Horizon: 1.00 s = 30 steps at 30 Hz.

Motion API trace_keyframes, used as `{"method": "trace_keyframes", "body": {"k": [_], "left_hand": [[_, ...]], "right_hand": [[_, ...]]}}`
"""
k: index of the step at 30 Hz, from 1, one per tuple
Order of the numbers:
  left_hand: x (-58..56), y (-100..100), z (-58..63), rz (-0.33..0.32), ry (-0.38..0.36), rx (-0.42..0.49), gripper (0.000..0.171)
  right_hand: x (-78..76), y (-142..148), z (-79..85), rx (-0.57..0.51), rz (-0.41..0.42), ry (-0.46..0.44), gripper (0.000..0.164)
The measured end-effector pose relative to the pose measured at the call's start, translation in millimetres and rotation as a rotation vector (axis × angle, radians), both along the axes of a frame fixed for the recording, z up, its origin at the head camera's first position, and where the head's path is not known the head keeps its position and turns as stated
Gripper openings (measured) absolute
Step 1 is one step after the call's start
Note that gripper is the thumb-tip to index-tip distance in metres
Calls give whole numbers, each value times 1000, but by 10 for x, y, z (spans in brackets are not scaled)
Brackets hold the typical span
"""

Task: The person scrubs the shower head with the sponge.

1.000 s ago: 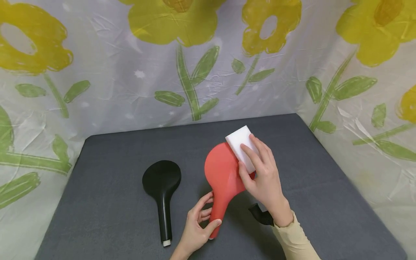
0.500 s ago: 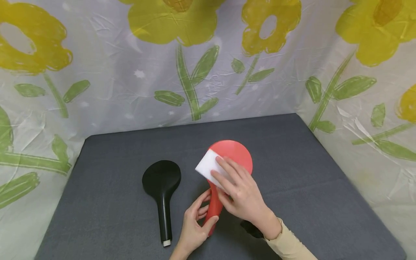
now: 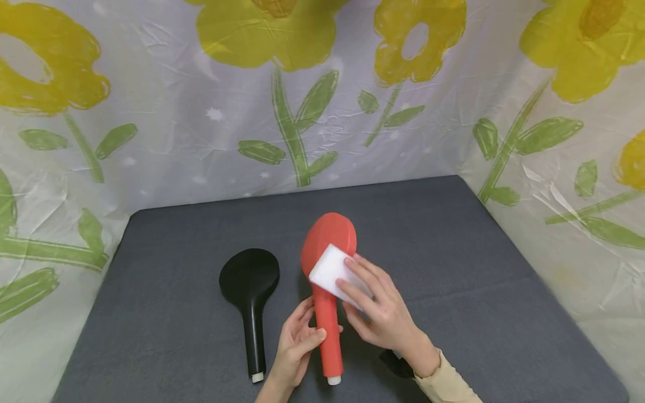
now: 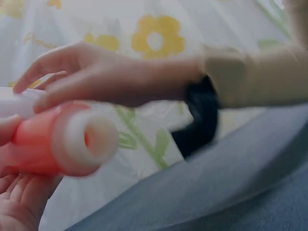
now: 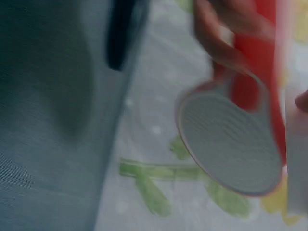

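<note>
My left hand (image 3: 294, 350) grips the handle of a red shower head (image 3: 328, 232), its round head pointing away from me. At the handle's near end is a hollow white connector (image 4: 91, 142), shown close in the left wrist view. In my right hand (image 3: 385, 310) is a white sponge (image 3: 332, 271), held between fingers and thumb. The sponge overlaps the neck of the red shower head in the head view. The right wrist view shows the pale oval spray face (image 5: 231, 139) turned downward, with blur over the fingers.
A black shower head (image 3: 250, 280) with a white end lies on the dark grey tabletop (image 3: 166, 302), left of my hands. Curtains with yellow flowers (image 3: 420, 42) hang behind and at both sides. A black band (image 3: 396, 364) hangs at my right wrist.
My left hand has rolled the red shower head, and its head now lies further left with the handle straighter. My right hand has moved the sponge down and left from the head's upper right edge.
</note>
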<state>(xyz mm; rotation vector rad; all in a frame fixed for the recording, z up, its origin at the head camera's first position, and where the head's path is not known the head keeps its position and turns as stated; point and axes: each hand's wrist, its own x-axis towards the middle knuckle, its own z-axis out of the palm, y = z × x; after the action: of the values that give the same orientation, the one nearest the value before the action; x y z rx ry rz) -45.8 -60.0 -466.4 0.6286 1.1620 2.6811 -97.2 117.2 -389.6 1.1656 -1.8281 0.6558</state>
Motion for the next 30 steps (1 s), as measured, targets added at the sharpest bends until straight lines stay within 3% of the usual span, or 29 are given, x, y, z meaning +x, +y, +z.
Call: {"method": "trace_keyframes", "body": {"k": [4, 7, 12, 15, 20, 25, 27, 30], "left_hand": [[-6, -39, 11, -83, -40, 58, 48], [-12, -65, 20, -130, -38, 64, 48], [0, -86, 19, -189, -29, 68, 48], [8, -87, 14, -213, -37, 77, 48], [13, -88, 11, -239, -59, 130, 45], [8, -94, -11, -247, -57, 162, 44], [3, -95, -23, -240, -49, 151, 46], [-2, -100, -52, -219, -8, 99, 49]], "right_hand": [[-7, -37, 11, 29, 69, 76, 23], [-110, 22, 47, -34, 66, 72, 23], [-301, 142, 76, -224, 59, -72, 28], [-282, 146, 146, -285, 82, -140, 30], [-129, 44, 218, -166, 144, -11, 24], [-93, 41, 104, 4, 180, 106, 22], [-120, 50, 136, -14, 187, 120, 21], [-187, 65, 233, -123, 208, 89, 22]]}}
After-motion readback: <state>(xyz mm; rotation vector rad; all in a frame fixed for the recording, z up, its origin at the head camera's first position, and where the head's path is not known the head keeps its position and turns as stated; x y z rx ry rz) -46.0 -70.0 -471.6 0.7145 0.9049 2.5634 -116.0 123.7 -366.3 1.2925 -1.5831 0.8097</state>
